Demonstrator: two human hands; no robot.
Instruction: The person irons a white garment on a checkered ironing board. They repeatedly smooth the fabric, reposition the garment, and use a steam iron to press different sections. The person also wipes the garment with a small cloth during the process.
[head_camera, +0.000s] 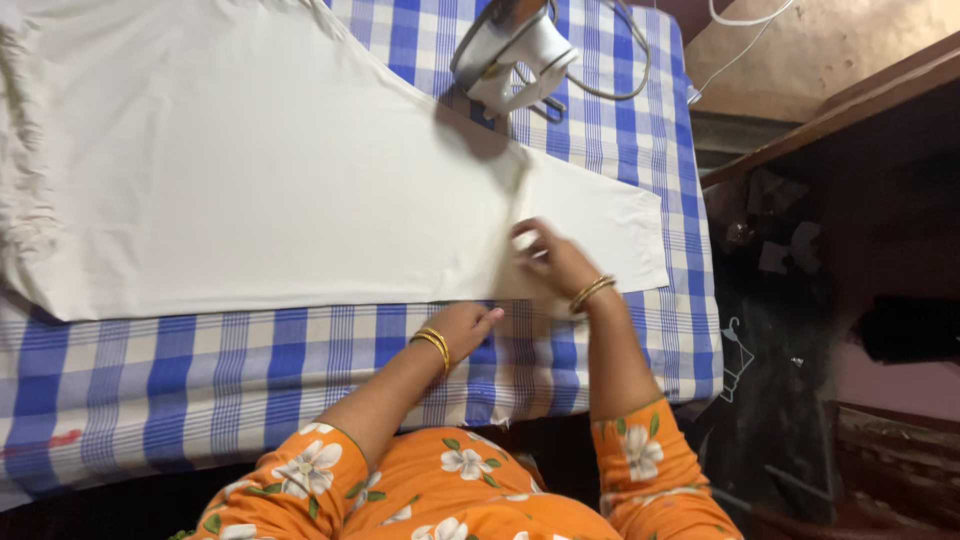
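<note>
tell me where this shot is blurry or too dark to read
Head view: the right hand is smeared by motion blur on the white garment; the left hand is sharper. The iron casts a soft shadow on the garment. The lower edge and the right side under the wooden ledge fall into deep shadow.

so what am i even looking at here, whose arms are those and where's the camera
The single picture comes from a camera worn on a person's head, looking down, so the arms in orange flowered sleeves are their own. A white garment lies spread flat on a blue and white checked cloth covering the surface. The right hand presses on the narrow end of the garment. The left hand rests at the garment's near edge, on the checked cloth. Neither hand grips anything that I can see. Both wrists wear gold bangles. A white iron stands at the far side, its cord trailing away.
</note>
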